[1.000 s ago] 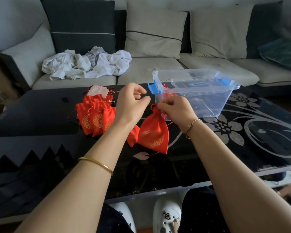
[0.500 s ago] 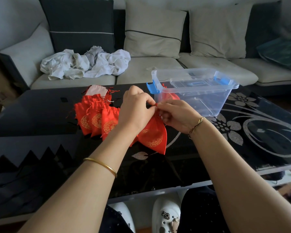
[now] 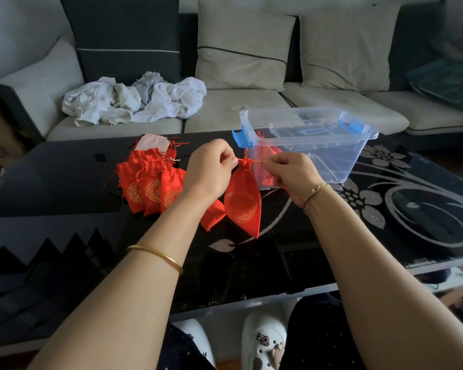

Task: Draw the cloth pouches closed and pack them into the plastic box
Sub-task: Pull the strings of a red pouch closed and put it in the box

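Observation:
A red cloth pouch (image 3: 243,201) with a gold emblem hangs above the black table, its neck gathered tight. My left hand (image 3: 210,170) pinches the red drawstring at the neck's left side. My right hand (image 3: 292,173) pinches the cord on the right. The cord runs taut between them. Several more red pouches (image 3: 151,182) lie in a pile on the table to the left. The clear plastic box (image 3: 340,153) with blue latches stands just behind my right hand, with at least one red pouch (image 3: 265,156) inside it.
The black glass table (image 3: 385,209) with silver flower patterns extends to the right. Behind it stands a sofa with cushions and a heap of white cloths (image 3: 134,100). A transparent lid (image 3: 305,129) rests on the box's top. My white shoes (image 3: 262,340) show below the table edge.
My hands have moved apart from the pouch's mouth, drawing the cords sideways. The pouch's neck went from loosely gathered to cinched, and the pouch now hangs narrower.

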The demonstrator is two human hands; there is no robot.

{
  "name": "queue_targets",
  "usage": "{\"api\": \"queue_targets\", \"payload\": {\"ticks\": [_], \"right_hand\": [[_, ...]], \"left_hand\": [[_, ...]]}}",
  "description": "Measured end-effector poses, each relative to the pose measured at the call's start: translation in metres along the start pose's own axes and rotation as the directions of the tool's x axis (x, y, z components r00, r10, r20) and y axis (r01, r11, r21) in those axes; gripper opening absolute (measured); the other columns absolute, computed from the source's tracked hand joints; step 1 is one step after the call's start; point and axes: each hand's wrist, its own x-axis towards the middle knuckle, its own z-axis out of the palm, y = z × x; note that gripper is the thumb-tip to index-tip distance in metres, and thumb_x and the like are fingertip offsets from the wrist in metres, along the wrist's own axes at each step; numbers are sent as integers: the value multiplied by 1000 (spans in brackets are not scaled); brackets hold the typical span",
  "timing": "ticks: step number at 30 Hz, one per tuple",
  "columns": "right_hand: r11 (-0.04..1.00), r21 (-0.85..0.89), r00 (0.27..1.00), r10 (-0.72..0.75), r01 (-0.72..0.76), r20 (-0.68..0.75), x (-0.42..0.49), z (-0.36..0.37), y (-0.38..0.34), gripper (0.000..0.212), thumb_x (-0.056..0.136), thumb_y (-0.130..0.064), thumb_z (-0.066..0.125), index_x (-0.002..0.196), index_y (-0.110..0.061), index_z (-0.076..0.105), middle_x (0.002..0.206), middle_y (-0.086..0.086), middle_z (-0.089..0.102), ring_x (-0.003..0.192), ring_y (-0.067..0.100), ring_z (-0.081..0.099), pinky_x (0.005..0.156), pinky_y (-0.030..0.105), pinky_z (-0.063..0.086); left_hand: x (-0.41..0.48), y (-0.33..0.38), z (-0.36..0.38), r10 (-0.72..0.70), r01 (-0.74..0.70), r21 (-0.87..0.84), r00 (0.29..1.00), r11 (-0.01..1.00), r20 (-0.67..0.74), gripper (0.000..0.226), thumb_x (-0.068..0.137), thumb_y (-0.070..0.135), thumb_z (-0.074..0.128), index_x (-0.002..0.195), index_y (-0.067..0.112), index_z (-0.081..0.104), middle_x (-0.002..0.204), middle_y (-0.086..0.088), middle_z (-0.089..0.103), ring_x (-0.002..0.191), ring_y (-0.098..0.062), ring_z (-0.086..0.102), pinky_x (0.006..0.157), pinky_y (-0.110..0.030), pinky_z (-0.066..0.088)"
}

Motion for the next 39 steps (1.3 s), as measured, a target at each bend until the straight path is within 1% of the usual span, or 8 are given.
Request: {"api": "queue_targets", "payload": {"ticks": [6,9,15,22,29,32,35,39], "right_hand": [[998,61,980,20,-32,199,-16,2,0,14,93,-23,56,94,-12,64,84,5,65,76,15,63,71,27,53],[983,-178,962,15,35,274,-19,6,6,52,79,-37,71,123,-16,53,111,2,63,97,16,64,83,33,56],[948,-291,989,-102,130,112,-20,-2,5,10,80,-11,67,90,-10,68,86,10,70,79,27,65,72,39,54],[972,-170,986,-164,163,6,-6,-39,-53,19,83,-7,66,102,-11,63,81,4,66,67,14,65,64,28,57],[1000,-19,999,-2,1,-41,100,-50,-70,12,87,-1,58,80,-11,57,72,6,58,58,12,61,69,37,59],[978,-200,994,42,-63,-105,141,-48,-50,17,83,-5,63,69,-15,60,80,11,61,84,29,66,84,48,54],[894,-441,993,29,-76,-112,171,-47,-41,21,82,-11,64,100,-3,69,88,10,57,93,30,64,91,42,52],[851,-492,972,231,-185,34,181,-44,-39,5,86,-10,63,89,-7,59,83,9,56,64,17,54,59,24,50]], "left_hand": [[0,3,3,-193,210,-280,977,937,88,11,92,11,53,88,5,61,75,2,61,65,-7,55,55,-13,43],[1,9,1,-237,265,-384,964,885,119,11,93,11,52,86,9,61,73,4,61,64,-5,54,54,-15,41],[5,14,4,-279,313,-481,950,819,143,17,93,15,53,77,18,59,74,6,61,67,-5,54,58,-19,42],[35,21,6,-348,329,-576,934,748,81,9,92,20,53,84,19,57,76,4,60,65,-7,55,54,-21,40],[57,-1,28,-387,372,-448,920,813,61,12,91,10,48,88,14,59,76,1,56,61,-8,50,54,-21,41],[56,-24,37,-354,345,-304,935,888,25,17,88,5,49,96,10,63,83,0,57,74,-13,54,70,-30,46],[49,-45,39,-314,311,-141,949,940,2,19,85,-1,50,93,9,64,85,0,58,84,-19,56,79,-30,43],[37,-70,38,-309,290,183,947,939,89,19,87,6,56,103,6,66,105,-10,64,97,-26,61,82,-31,47]]}}
